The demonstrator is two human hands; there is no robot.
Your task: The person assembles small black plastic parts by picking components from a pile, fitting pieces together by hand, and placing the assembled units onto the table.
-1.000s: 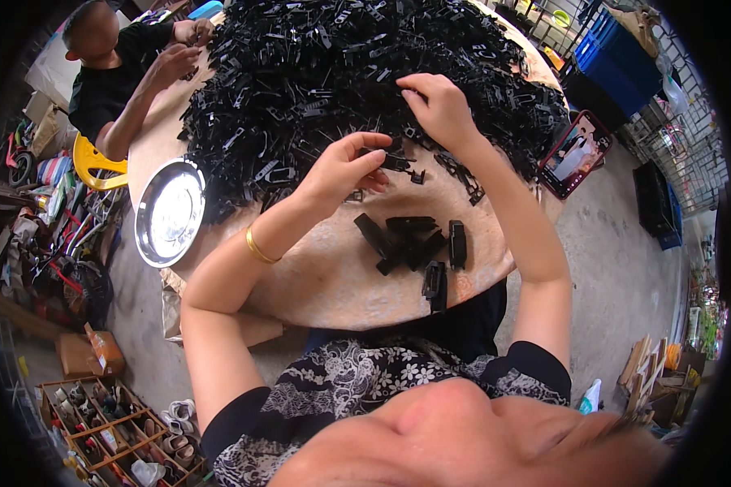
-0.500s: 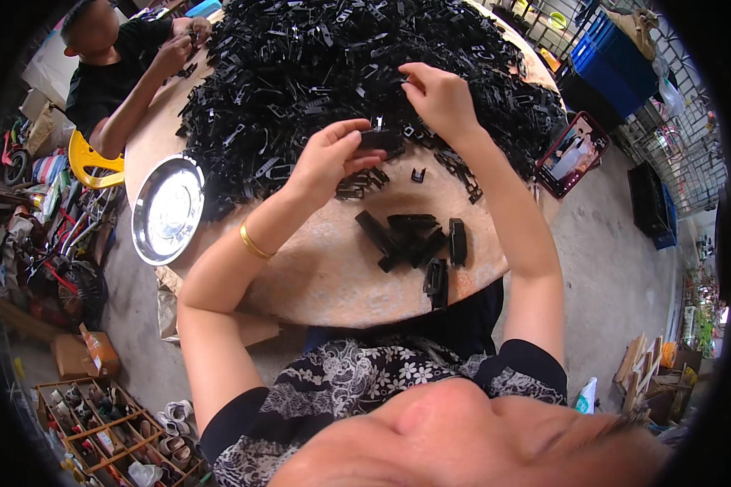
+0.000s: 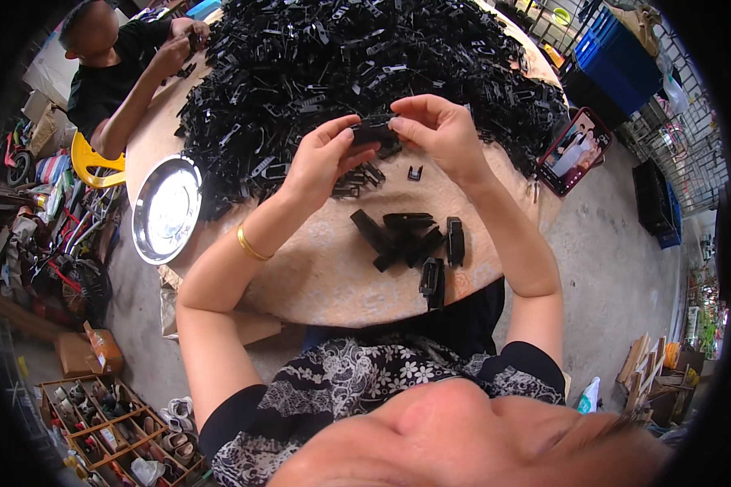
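My left hand (image 3: 321, 161) is closed on a long black plastic block (image 3: 371, 132), made of clip-like pieces, between thumb and fingers. At the block's right end, my right hand (image 3: 445, 138) pinches a small dark piece between thumb and forefinger, mostly hidden by the fingertips. Both hands are raised at the near edge of a big heap of black plastic clips (image 3: 300, 73). Below them, several black blocks (image 3: 374, 231) lie loosely together on the table. One small black clip (image 3: 415, 173) sits alone beneath my right hand.
A light-patterned cloth covers the round table (image 3: 325, 284). On its left stands a shiny round metal tray (image 3: 167, 209); on its right, a phone (image 3: 575, 152) leans upright. Another person (image 3: 114, 69) handles small pieces at the far left. Blue crates (image 3: 613, 61) are stacked beyond the right edge.
My right hand has come down and toward me from over the heap to the right end of the block. My left hand still holds the block in nearly the same place.
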